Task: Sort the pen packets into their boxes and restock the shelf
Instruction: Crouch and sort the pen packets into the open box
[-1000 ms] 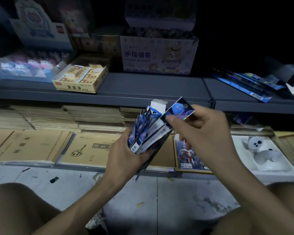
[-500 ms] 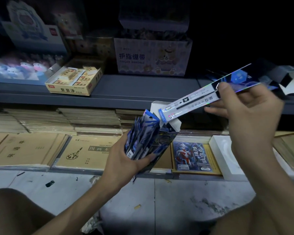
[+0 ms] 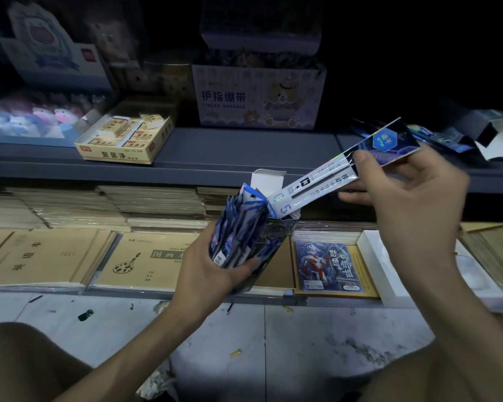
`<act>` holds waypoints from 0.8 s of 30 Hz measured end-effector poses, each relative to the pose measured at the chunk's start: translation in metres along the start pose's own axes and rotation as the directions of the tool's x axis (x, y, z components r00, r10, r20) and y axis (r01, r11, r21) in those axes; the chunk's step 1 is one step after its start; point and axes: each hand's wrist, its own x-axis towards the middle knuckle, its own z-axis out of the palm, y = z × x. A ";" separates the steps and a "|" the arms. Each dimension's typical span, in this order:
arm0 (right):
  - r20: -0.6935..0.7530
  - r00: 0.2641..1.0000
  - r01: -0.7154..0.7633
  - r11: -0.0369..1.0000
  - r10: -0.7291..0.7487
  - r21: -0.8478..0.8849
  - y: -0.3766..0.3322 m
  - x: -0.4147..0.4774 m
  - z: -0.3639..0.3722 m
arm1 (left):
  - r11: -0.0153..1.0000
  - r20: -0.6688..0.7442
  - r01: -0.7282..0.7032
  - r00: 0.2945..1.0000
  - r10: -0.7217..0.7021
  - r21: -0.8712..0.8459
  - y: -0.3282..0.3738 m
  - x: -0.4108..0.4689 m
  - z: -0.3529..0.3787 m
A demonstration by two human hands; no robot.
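My left hand [image 3: 212,274] grips a dark blue pen box [image 3: 269,242] together with a bundle of several blue pen packets [image 3: 238,224], all held upright; the box's white flap [image 3: 266,178] stands open at the top. My right hand [image 3: 404,192] pinches one long pen packet [image 3: 340,169] by its blue upper end. This packet is tilted, and its white lower end sits at the box's open mouth. More blue packets [image 3: 436,137] lie loose on the grey shelf [image 3: 244,149] at the right, beside an opened dark box [image 3: 494,137].
On the shelf stand a yellow eraser box [image 3: 125,140] and a finger-bandage carton [image 3: 256,97]. Below lie stacks of brown notebooks [image 3: 41,256], a card pack with a red-blue figure [image 3: 328,265] and a white tray [image 3: 381,268]. My bare knees frame the dirty tiled floor [image 3: 244,338].
My right hand pulled one packet up and to the right out of the bundle, then brought its lower end down to the mouth of the box. My left hand kept its grip.
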 end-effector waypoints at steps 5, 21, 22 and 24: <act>0.005 1.000 -0.017 1.000 0.017 0.000 0.000 -0.001 0.004 | 0.999 0.023 0.014 1.000 -0.014 -0.028 0.002 -0.001 0.000; 0.199 0.948 0.311 0.848 -0.247 -0.429 0.015 -0.006 0.018 | 0.999 0.075 0.048 0.996 -0.049 0.012 0.002 0.001 0.003; 0.207 0.951 0.302 0.847 -0.232 -0.437 0.017 -0.005 0.018 | 0.999 0.078 0.039 0.996 -0.040 0.019 0.002 0.001 0.003; 0.213 0.959 0.268 0.853 -0.189 -0.448 0.022 -0.004 0.018 | 0.999 0.073 0.019 0.997 -0.022 0.041 0.002 -0.001 0.004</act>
